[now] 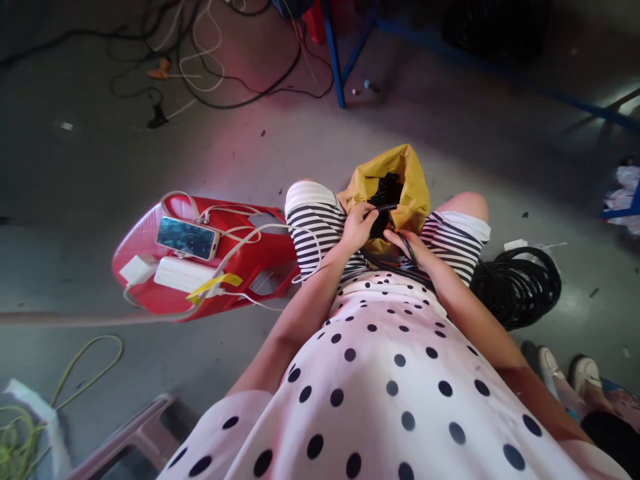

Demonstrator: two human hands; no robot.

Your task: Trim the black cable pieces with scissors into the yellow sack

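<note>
Between my knees stands a yellow bag [415, 180], its mouth open and dark black material inside. Over its near rim, my left hand [359, 223] pinches a length of black cable [407, 247]. Just to the right, my right hand [407, 243] has its fingers closed round the same cable, which loops down across my lap. The cable's far part inside the bag is hidden. A thick coil of black cable [520, 283] lies on the floor beyond my right knee.
On my left, a red stool [240, 267] carries a phone [187, 237], a white power strip [185, 275] and white cords. Loose cables [240, 103] lie on the floor ahead, near a blue table leg [334, 60]. Another person's shoes [550, 363] are at right.
</note>
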